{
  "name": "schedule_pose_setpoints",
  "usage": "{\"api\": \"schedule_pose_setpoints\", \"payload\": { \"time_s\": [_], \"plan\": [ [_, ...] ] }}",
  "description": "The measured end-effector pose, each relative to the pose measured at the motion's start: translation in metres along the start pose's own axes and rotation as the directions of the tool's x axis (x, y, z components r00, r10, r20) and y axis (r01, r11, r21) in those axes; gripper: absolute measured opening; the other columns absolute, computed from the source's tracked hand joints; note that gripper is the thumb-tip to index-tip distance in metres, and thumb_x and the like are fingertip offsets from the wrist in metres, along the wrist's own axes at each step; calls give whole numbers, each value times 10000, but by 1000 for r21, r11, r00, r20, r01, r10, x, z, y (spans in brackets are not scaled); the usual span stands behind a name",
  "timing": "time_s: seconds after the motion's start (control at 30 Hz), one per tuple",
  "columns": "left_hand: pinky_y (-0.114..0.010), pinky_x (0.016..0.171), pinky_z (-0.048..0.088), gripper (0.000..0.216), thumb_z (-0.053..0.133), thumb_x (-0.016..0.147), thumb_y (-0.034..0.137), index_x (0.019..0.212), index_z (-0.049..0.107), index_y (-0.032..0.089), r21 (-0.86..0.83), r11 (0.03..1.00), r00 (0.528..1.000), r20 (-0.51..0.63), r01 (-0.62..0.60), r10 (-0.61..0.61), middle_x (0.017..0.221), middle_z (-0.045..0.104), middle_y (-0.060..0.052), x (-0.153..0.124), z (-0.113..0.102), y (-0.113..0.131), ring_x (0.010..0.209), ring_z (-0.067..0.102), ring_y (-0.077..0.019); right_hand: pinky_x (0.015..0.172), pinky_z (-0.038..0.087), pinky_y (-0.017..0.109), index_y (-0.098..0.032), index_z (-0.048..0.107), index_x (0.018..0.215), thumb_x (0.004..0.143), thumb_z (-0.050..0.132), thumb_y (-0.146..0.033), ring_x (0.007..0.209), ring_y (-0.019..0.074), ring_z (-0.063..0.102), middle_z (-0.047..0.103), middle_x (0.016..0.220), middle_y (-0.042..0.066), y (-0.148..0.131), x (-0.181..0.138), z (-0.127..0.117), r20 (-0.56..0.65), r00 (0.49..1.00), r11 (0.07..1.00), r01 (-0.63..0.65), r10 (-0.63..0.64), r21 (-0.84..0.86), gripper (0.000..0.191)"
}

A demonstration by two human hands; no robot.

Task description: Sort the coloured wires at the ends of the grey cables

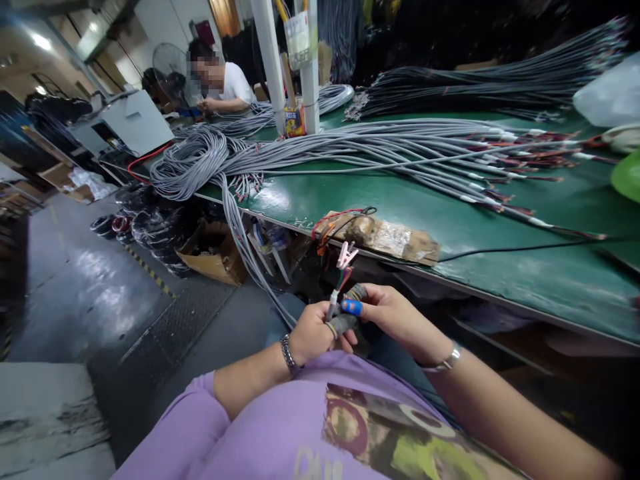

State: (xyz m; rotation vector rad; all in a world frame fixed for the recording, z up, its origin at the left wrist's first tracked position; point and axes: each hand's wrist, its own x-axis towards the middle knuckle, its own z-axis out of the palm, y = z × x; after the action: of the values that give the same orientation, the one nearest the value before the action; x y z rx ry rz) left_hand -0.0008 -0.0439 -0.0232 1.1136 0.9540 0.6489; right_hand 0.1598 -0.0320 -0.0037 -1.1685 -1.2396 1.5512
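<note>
My left hand (320,330) is closed around the end of a grey cable (332,307), with grey covers on some fingers. From the cable end, thin coloured wires (343,277) run up to a pale pink, clip-like piece (346,255). Close beside it, my right hand (385,308) has its thumb, wrapped in blue, and a grey-covered index finger brought together near the wires. What lies between those fingertips I cannot make out. Both hands are in front of my body, just off the bench edge.
The green bench (290,200) carries a long bundle of grey cables (350,150) with stripped ends at right. A taped board (390,239) lies at its front edge. Black cables (465,90) lie behind. A co-worker (233,87) sits at the far end. An open carton (215,253) stands below.
</note>
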Motion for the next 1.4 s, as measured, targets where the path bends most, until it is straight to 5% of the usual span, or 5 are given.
{"api": "schedule_pose_setpoints", "payload": {
  "time_s": [0.23,0.5,1.1,1.3,1.4],
  "plan": [
    [-187,371,364,496,706,624,602,710,516,152,-267,963,980,-198,-22,-32,594,635,-31,10,-3,-2,436,581,-117,579,444,267,-177,676,672,637,777,-510,577,132,515,632,625,8,22,2,7,-171,982,997,80,-81,-15,349],
    [-175,339,290,438,699,665,550,707,513,156,-244,967,965,-264,-75,8,588,630,-15,13,-6,-4,405,557,-96,627,475,284,-181,686,712,690,744,-497,648,167,562,662,684,32,28,4,6,-180,976,989,101,-119,-107,322],
    [-171,286,239,471,784,582,533,709,560,139,-282,958,998,42,57,-47,478,584,12,34,-25,30,294,442,-67,587,487,290,-199,653,825,736,623,-664,593,143,550,639,758,34,13,53,-16,50,997,920,-81,67,385,475],
    [-172,287,250,449,775,604,513,685,570,122,-283,957,997,66,65,-49,475,574,5,44,-24,33,297,441,-65,522,410,275,-199,617,641,743,564,-721,551,152,487,554,590,11,10,53,-7,-308,935,984,176,-178,-36,535],
    [-173,287,246,465,787,575,515,708,569,127,-287,955,996,63,75,-59,474,574,9,46,-24,34,296,442,-71,528,434,283,-204,648,699,746,575,-712,562,163,525,594,618,16,15,57,-6,-248,965,976,131,-86,172,516]
  ]
}}
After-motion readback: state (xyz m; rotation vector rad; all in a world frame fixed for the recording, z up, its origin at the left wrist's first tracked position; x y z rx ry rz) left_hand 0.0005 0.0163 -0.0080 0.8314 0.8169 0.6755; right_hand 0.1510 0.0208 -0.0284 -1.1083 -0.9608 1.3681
